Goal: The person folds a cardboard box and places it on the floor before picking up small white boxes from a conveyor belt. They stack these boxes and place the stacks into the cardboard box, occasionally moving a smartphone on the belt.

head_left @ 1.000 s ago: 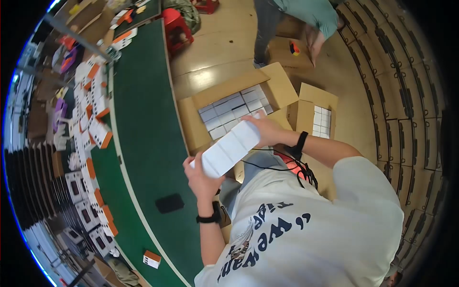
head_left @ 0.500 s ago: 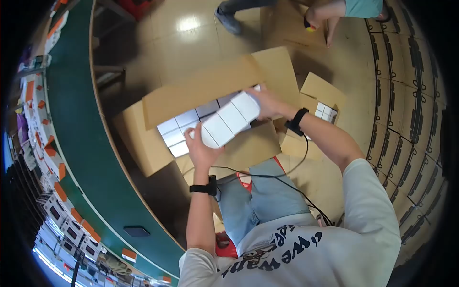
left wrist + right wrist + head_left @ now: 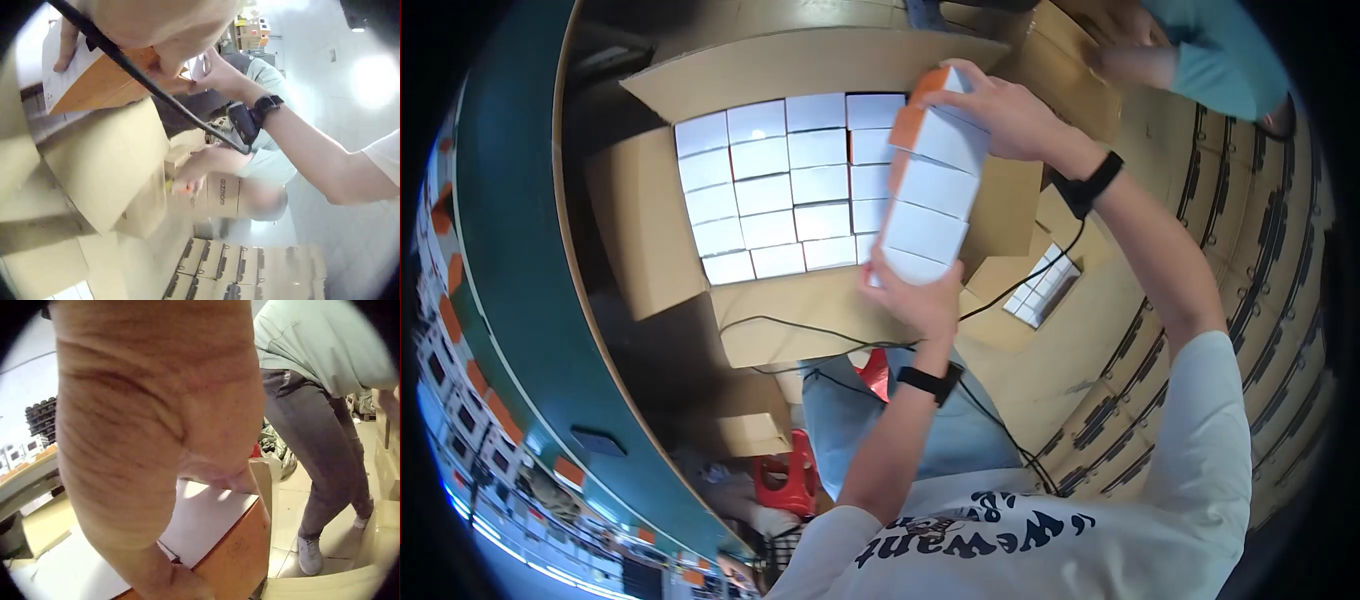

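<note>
A row of several white boxes with orange sides (image 3: 930, 200) is held between both hands, tilted, above the right part of a large open carton (image 3: 810, 300). My left hand (image 3: 915, 295) grips the near end of the row, and my right hand (image 3: 1005, 110) grips the far end. Inside the carton, white boxes (image 3: 760, 190) lie in a grid of rows. The left wrist view shows the orange side (image 3: 119, 81) under the fingers. In the right wrist view my right hand (image 3: 150, 450) hides part of the white and orange boxes (image 3: 231, 556).
A green table (image 3: 520, 250) runs along the left, with a dark phone-like object (image 3: 598, 441) on it. A smaller carton (image 3: 1040, 285) of white boxes stands at the right. Black cables cross near my legs. Another person (image 3: 1220, 60) bends at the upper right; a red stool (image 3: 788, 480) sits below.
The held row has turned more upright in the head view, showing its orange sides, and now hangs over the carton's right part. The head view has moved closer to the carton.
</note>
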Motion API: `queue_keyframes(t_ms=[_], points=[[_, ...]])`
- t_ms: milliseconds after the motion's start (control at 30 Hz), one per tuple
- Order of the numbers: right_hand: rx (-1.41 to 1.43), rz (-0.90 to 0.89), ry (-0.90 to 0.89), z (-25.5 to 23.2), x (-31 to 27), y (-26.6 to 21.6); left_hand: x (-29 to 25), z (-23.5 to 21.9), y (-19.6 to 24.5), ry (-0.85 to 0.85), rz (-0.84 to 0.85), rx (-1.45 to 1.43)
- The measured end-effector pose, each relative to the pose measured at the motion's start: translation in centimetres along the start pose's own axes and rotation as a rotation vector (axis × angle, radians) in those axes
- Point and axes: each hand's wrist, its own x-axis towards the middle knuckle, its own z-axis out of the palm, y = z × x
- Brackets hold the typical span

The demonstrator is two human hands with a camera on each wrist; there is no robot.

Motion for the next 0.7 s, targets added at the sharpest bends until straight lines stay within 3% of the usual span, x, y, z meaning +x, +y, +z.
queue_keyframes(t_ms=[133, 300, 500, 600, 700], points=[[-0.130, -0.074, -0.176, 0.4, -0.1, -0.2, -4.3, 4.1, -2.3, -0.020, -0.140, -0.071], [-0.191, -0.078, -0.242, 3.5, 1.4, -0.2, -4.4, 6.4, -4.2, -0.074, -0.241, -0.107], [-0.299, -0.201, -0.094, 4.0, 2.6, -0.3, -3.8, 7.4, -3.9, -0.010, -0.276, -0.111], [-0.181, -0.082, -0.123, 4.6, 1.9, 0.4, -3.3, 8.1, -4.9, 0.030, -0.222, -0.085], [-0.156, -0.070, -0.069, 5.7, 1.0, 0.5, -3.8, 8.7, -5.5, 0.072, -0.198, -0.045]])
